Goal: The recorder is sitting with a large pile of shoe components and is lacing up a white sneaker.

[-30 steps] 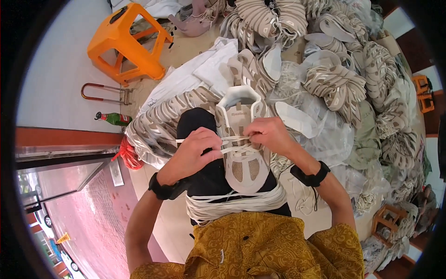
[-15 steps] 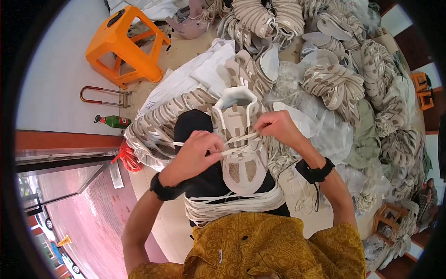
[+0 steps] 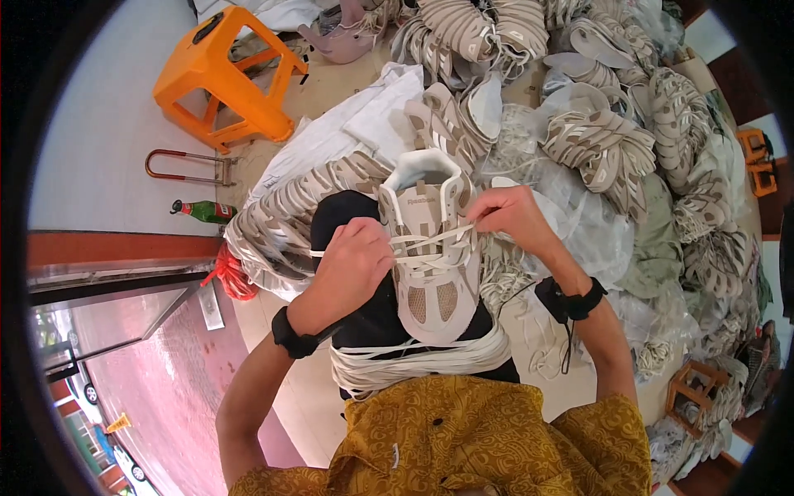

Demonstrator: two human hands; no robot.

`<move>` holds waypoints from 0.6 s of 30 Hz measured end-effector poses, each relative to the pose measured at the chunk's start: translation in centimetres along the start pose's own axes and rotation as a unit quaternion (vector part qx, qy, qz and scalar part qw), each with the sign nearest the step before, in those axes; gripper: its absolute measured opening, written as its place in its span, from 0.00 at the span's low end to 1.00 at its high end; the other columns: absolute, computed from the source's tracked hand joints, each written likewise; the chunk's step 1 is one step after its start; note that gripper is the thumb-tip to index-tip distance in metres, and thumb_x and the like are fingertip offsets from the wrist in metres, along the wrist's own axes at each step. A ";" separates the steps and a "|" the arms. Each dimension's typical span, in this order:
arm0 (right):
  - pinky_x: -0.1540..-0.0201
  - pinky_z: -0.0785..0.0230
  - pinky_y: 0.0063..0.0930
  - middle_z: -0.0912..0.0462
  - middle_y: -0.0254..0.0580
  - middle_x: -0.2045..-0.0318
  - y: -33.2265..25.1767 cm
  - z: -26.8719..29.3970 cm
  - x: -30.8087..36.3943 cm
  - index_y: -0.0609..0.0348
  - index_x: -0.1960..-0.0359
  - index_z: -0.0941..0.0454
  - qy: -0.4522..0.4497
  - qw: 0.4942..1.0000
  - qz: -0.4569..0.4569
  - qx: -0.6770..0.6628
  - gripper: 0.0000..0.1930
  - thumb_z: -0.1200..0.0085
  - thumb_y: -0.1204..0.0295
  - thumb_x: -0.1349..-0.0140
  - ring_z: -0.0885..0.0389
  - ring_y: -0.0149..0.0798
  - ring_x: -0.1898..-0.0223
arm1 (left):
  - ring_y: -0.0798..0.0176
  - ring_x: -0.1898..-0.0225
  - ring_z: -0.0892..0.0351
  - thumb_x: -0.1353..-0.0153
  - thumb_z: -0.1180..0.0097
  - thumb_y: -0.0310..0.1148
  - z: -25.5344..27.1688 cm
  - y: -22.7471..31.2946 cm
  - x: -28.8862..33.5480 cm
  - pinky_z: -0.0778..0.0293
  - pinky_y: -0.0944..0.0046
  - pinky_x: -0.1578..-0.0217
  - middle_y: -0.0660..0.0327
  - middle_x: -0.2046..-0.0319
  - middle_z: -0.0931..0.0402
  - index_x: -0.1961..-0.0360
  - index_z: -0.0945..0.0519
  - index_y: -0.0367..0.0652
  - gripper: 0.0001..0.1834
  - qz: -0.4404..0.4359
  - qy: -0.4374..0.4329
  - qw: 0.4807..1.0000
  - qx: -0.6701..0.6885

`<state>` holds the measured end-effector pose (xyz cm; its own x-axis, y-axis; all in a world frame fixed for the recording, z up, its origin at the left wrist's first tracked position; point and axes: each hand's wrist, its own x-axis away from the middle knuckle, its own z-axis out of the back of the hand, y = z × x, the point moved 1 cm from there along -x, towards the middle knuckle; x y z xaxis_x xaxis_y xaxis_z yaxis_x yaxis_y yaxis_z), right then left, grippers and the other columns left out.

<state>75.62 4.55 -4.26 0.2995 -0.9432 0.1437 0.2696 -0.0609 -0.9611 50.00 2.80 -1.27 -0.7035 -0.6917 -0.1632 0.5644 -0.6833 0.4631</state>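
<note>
A beige and white sneaker upper [image 3: 438, 302] lies over my lap, its toe toward me and its padded collar away. Cream shoelace [image 3: 430, 263] crosses its tongue in several rows. My right hand [image 3: 514, 217] pinches a lace strand pulled taut across the tongue, just off the right eyelet row. Curled fingers of my left hand [image 3: 357, 260] press against the left eyelet edge; what they grip is hidden behind the hand. A bundle of loose cream laces [image 3: 422, 364] is spread across my thighs. Left of the upper is my black-clad knee [image 3: 343, 217].
Stacked shoe uppers [image 3: 285, 223] lie beyond my left knee. More bundled uppers [image 3: 600, 149] and clear plastic bags [image 3: 583, 240] cover the floor on the right. An orange stool [image 3: 223, 78], a green bottle [image 3: 207, 212] and red cord [image 3: 231, 274] are at left, near the doorway.
My right hand has moved slightly right, drawing the lace straighter across the tongue. My left hand has shifted up along the left eyelet edge and turned its back toward the camera.
</note>
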 end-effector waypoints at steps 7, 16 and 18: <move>0.82 0.46 0.13 0.26 0.30 0.84 1.1 4.1 1.1 0.64 0.80 0.22 0.029 0.996 -0.061 -0.057 0.05 0.48 0.81 0.63 0.35 0.20 0.84 | 0.52 0.49 0.38 0.57 0.47 0.23 -1.0 -0.3 -0.1 0.40 0.54 0.52 0.56 0.59 0.32 0.77 0.28 0.39 0.04 0.001 -0.009 0.998 -0.060; 0.87 0.52 0.17 0.31 0.33 0.88 6.4 8.1 3.7 0.64 0.81 0.26 0.113 0.891 -0.173 -0.405 0.05 0.48 0.81 0.63 0.40 0.22 0.90 | 0.52 0.52 0.35 0.57 0.46 0.24 -2.2 -1.1 0.4 0.41 0.53 0.50 0.55 0.63 0.31 0.69 0.29 0.39 0.11 0.040 0.053 0.989 -0.135; 0.87 0.53 0.16 0.30 0.34 0.87 8.0 6.7 2.5 0.64 0.80 0.27 0.119 0.920 -0.173 -0.332 0.05 0.48 0.82 0.63 0.41 0.22 0.90 | 0.53 0.52 0.35 0.56 0.46 0.25 -1.3 -0.6 -0.2 0.40 0.53 0.50 0.55 0.63 0.31 0.67 0.29 0.39 0.12 0.049 0.063 0.992 -0.101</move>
<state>84.64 3.85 -9.99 0.0709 -0.8698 0.4882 -0.3303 -0.4823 -0.8113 50.43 3.04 -2.64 -0.5884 -0.7724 -0.2393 0.7113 -0.6351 0.3010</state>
